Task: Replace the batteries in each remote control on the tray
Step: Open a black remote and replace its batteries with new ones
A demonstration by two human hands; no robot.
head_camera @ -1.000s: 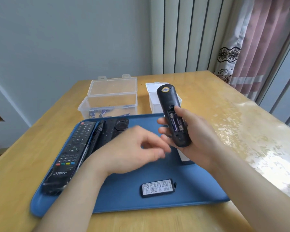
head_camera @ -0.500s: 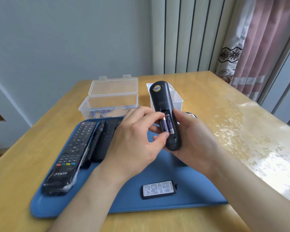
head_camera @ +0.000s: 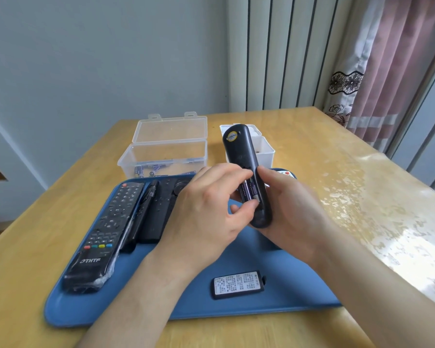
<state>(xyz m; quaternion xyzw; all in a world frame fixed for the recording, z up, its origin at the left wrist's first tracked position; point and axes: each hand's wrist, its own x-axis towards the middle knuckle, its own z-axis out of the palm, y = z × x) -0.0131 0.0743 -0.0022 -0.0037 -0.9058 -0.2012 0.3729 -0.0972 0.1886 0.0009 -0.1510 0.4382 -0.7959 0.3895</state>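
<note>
My right hand [head_camera: 290,217] grips a black remote [head_camera: 241,151] held back-side up above the blue tray [head_camera: 274,277], its battery bay uncovered. Two purple batteries [head_camera: 249,190] sit in the bay. My left hand [head_camera: 206,214] pinches the left battery between forefinger and thumb. The remote's loose battery cover [head_camera: 238,284] lies label-up near the tray's front edge. On the tray's left lie a wrapped THTF remote [head_camera: 103,237] and two slimmer black remotes [head_camera: 156,212].
A clear lidded box [head_camera: 166,156] holding several purple batteries stands behind the tray. A white box [head_camera: 264,149] stands to its right, partly behind the held remote. Part of a small remote with a red button [head_camera: 285,174] peeks out behind my right hand.
My left hand rose from the tray to the battery bay and took the left battery between its fingertips. The held remote shifted slightly left and tilted.
</note>
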